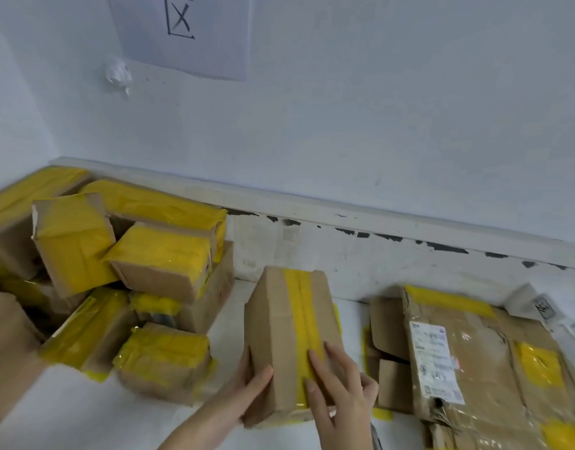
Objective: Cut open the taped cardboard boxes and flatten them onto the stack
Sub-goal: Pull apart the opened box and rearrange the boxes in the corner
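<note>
Now the person holds one sealed box in the lower middle of the frame, on the white floor between the pile of taped boxes at the left and the flattened stack at the right. The left hand grips the near left corner of the box, thumb on the top face and the other fingers hidden behind the side. The right hand lies on the top with its fingers nearly straight, pressing on the yellow tape; it holds nothing that I can see, and no knife shows in the picture.

The long axis of the box runs from the bottom of the frame up toward the wall, leaning a little to the right, and the tape strip follows the same line along the middle of the top. The far end seems raised a little, but I cannot tell this surely.

To do this step well, I think the left hand should keep the box steady at the corner while the cut goes along the tape seam, away from the body. The fingers must stay beside the line, not on it. A shallow cut is enough, I judge.
</note>
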Tool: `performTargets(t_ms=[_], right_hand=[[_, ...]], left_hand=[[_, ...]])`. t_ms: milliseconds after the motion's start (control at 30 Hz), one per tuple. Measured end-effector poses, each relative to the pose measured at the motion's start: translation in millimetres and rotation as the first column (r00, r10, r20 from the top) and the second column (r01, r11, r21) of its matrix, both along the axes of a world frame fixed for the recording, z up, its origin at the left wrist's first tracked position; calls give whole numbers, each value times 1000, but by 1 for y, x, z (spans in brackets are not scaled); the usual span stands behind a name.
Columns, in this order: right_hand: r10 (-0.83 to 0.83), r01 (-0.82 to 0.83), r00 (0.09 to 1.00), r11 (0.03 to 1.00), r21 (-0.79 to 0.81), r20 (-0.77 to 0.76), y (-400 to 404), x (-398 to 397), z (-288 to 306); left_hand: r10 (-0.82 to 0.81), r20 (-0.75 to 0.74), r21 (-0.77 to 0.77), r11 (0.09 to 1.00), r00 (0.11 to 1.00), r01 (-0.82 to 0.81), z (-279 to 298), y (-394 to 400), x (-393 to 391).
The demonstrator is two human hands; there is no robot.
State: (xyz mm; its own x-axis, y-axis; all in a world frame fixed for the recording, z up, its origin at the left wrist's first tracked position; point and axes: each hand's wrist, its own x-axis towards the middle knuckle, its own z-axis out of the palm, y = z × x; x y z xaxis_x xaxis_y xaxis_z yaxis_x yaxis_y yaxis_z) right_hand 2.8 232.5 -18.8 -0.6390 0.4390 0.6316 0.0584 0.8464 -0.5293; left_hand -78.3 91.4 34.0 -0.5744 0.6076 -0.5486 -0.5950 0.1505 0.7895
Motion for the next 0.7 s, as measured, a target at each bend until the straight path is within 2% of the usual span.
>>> performTargets(t_ms=[67, 133, 200, 300, 333, 367, 433, 500, 567, 600, 633, 667, 700], right_hand=[[30, -30, 1000, 999, 35, 5, -2, 22, -10], [56, -60, 997, 993, 97, 47, -3, 40, -22], [55, -63, 993, 996, 70, 101, -3, 48, -30], [69, -45, 976, 992, -114, 208, -2, 60, -25], [83, -38, 976, 976, -216, 201, 1, 62, -22], [84, -19, 982, 936, -350, 169, 6, 63, -17], [-24, 118, 985, 811, -573, 170, 23, 70, -15], [-167, 368, 913, 728, -579, 371, 43, 87, -25], [-217, 513, 803, 726, -458, 554, 54, 106, -38], [-198, 519, 763, 755, -401, 615, 54, 114, -43], [-158, 486, 728, 806, -339, 668, 52, 119, -48], [-101, 445, 648, 855, -267, 755, 50, 122, -52], [-71, 402, 524, 899, -173, 849, 49, 124, -58]], left_hand=[[30, 127, 30, 999, 991, -34, -14, 2, 27], [-13, 89, 32, 999, 996, 11, -22, 6, 50], [19, 27, 17, 1000, 999, -20, -32, 11, 62], [46, -61, -18, 999, 997, -48, -26, 15, 71], [44, -106, -48, 998, 993, -49, -26, 15, 71], [33, -154, -77, 996, 988, -45, -29, 14, 69], [-35, -280, -158, 987, 959, -10, -34, 12, 66], [-144, -485, -293, 956, 862, -5, -44, 8, 68], [-298, -748, -404, 914, 593, -49, -53, 3, 70], [-350, -817, -422, 904, 458, -62, -57, 3, 70], [-367, -847, -422, 904, 385, -67, -61, 3, 69], [-369, -857, -417, 907, 359, -64, -66, 3, 68], [-358, -865, -403, 913, 351, -62, -69, 5, 67]])
